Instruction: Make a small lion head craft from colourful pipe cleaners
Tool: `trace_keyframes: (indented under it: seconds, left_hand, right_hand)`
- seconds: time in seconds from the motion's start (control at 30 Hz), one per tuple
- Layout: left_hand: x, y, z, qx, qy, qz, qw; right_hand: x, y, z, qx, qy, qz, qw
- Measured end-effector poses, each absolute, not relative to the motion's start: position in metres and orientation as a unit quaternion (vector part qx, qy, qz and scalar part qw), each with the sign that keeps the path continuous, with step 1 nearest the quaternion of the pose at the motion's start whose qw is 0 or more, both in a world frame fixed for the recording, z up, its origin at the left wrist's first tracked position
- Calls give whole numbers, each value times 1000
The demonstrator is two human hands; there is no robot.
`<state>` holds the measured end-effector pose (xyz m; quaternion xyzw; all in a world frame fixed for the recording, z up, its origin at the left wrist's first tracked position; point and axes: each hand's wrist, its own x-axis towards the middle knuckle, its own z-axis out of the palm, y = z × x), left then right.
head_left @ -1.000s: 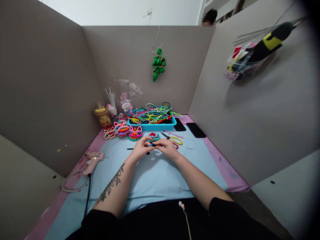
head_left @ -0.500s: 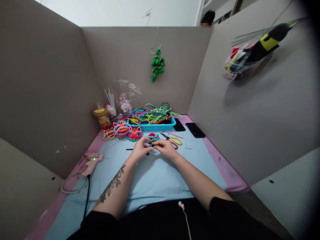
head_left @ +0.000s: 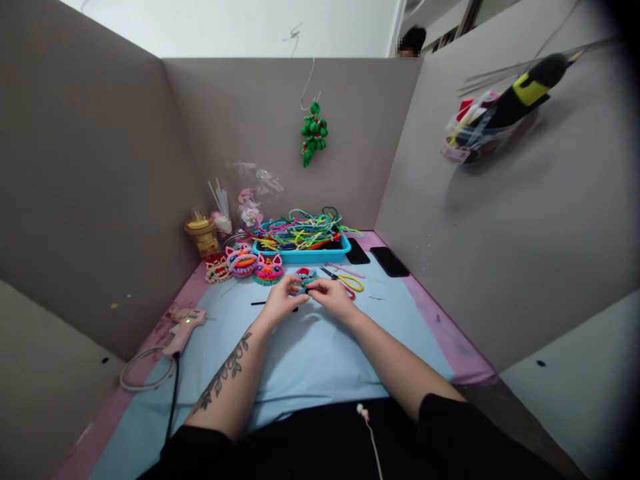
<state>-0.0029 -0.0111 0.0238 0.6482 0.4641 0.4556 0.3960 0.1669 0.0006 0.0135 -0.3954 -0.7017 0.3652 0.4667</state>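
My left hand (head_left: 281, 300) and my right hand (head_left: 332, 297) meet over the middle of the table, fingertips pinched together. Between them is a small blue piece (head_left: 302, 291), seemingly pipe cleaner, with something dark at the right fingertips. Just behind the fingers lies a teal and red fuzzy piece (head_left: 306, 274), partly covered by them. Scissors (head_left: 354, 283) with yellow and red handles rest right of it, beside a pink pipe cleaner (head_left: 353, 270). A thin black strip (head_left: 258, 304) lies left of my left hand, running partly underneath.
A blue tray (head_left: 305, 257) heaped with coloured pipe cleaners stands at the back. Several fuzzy animal heads (head_left: 269, 270) sit to its left. Two phones (head_left: 389, 261) lie at the right. A pink glue gun (head_left: 185, 330) with its cord is at the left edge. Partitions enclose the table.
The whole view has shifted slightly. Both hands keep nearly the same pinch on the blue piece, with only a tiny finger movement.
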Motion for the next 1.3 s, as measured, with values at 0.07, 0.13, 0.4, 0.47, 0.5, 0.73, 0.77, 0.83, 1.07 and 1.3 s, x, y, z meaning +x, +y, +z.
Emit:
trace_keyframes:
  seconds: [0.07,0.13,0.4,0.47,0.5,0.73,0.77,0.83,1.07,1.3]
  left_hand:
    - [-3,-13,28,658,471,449,379]
    - [-2,-15,32,665,487,434,364]
    - [0,-16,31,635,495,451,385]
    - [0,-16,30,627,490,457,397]
    - [0,-16,30,626,489,459,397]
    - [3,-17,31,631,487,475,374]
    - [3,-17,31,628,489,476,373]
    - [5,-19,32,624,494,476,375]
    - [9,-21,32,599,499,495,384]
    - [11,-20,31,595,476,517,391]
  right_hand:
    - [167,1,15,-397,-688,381,474]
    - [168,1,17,-400,-673,397,479]
    - [163,-2,20,-398,-614,434,525]
    - [161,-3,19,-394,-605,435,538]
    - [161,-3,19,-391,-601,436,544]
    - [159,-4,22,-397,-572,449,561]
    - [158,-5,23,-397,-566,451,564]
    - [157,-6,25,-393,-555,458,572]
    - [149,-8,24,-380,-524,468,602]
    - [149,-6,20,-378,-527,469,600]
